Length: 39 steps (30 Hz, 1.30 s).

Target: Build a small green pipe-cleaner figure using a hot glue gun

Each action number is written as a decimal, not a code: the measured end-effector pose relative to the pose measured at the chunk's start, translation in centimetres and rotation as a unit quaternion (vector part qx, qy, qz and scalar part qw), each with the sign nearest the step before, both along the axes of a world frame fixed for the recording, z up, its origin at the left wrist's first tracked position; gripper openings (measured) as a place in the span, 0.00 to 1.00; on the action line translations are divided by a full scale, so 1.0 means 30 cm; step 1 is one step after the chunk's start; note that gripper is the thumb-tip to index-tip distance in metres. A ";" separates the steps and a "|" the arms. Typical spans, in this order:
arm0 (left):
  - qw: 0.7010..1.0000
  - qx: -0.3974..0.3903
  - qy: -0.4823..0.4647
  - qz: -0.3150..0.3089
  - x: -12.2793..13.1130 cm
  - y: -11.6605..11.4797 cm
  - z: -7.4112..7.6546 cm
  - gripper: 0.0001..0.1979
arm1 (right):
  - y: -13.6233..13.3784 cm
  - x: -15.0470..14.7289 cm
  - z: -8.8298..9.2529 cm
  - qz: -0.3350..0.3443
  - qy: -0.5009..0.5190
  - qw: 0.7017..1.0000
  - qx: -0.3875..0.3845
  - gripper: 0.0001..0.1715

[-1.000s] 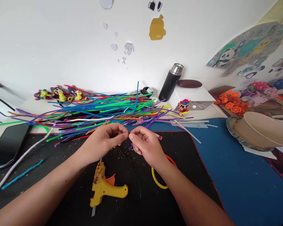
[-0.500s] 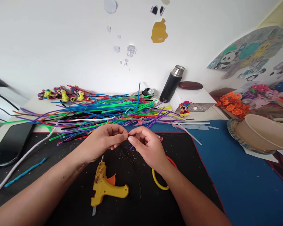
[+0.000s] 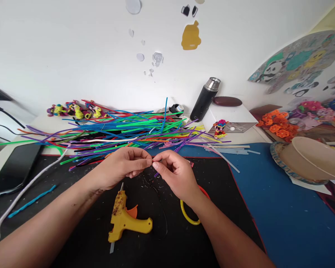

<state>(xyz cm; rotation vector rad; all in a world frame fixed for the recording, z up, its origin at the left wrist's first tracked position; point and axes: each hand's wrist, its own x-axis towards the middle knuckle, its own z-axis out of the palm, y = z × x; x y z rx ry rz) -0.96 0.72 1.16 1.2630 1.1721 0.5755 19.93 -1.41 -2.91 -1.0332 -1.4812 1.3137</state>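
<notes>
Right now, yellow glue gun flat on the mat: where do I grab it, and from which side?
Take the glue gun by its handle, coming from above on the right: it lies flat, handle jutting right, nozzle pointing away.

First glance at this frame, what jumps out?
The bright pile of pipe cleaners sprawls across the back of the desk, behind the black mat. In front of it, the left hand and right hand meet fingertip to fingertip, pinching a thin piece too small to identify. A yellow glue gun lies on the mat just below them.
</notes>
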 end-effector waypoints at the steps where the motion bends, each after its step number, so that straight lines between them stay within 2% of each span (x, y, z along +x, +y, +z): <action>1: 1.000 -0.003 -0.001 0.001 0.001 0.000 -0.001 0.24 | 0.001 0.000 0.001 -0.002 0.002 1.000 0.001 0.12; 8: 1.000 -0.016 -0.019 0.009 0.000 -0.004 -0.016 0.23 | 0.001 0.001 0.003 0.004 0.023 1.000 -0.015 0.13; 13: 0.999 -0.025 -0.037 0.016 0.005 -0.009 -0.008 0.23 | 0.002 0.004 0.012 0.018 0.038 0.999 -0.031 0.15; 20: 0.998 -0.032 -0.059 0.019 0.013 -0.008 -0.009 0.24 | 0.004 0.003 0.014 0.015 0.034 0.999 -0.016 0.13; 26: 0.999 -0.014 -0.038 0.010 0.006 -0.010 -0.016 0.24 | 0.004 0.005 0.003 0.017 0.039 0.999 -0.006 0.13; 32: 0.999 0.013 -0.028 -0.008 0.014 -0.019 -0.018 0.21 | 0.009 0.004 -0.001 0.019 0.066 0.997 -0.030 0.12; 39: 0.993 0.096 -0.038 0.053 0.024 -0.025 -0.032 0.20 | 0.014 -0.002 -0.001 0.015 0.100 0.993 -0.061 0.14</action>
